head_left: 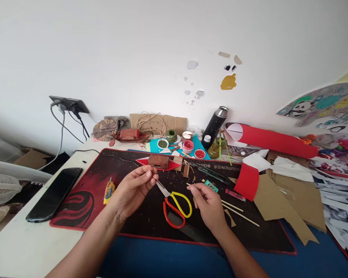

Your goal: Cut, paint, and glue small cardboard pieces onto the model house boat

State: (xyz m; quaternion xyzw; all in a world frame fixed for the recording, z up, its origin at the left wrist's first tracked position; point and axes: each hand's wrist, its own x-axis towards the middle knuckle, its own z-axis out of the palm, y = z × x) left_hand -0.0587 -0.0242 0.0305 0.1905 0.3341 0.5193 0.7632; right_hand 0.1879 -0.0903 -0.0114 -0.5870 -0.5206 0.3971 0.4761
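My left hand is raised over the mat, thumb and fingertips pinched on something small and brownish that I cannot make out. To its right my right hand is closed, with the pale tip of a thin stick showing at its fingertips. Between the hands lie scissors with one red and one yellow handle, blades towards my left hand. Just behind my left hand sits a small model boat with a red hull and brown rounded cover. Pale wooden sticks lie beside my right hand.
A dark mat covers the desk, with a yellow glue tube, a green utility knife and a phone at left. Open paint jars, a black thermos and another boat stand behind. Cardboard lies right.
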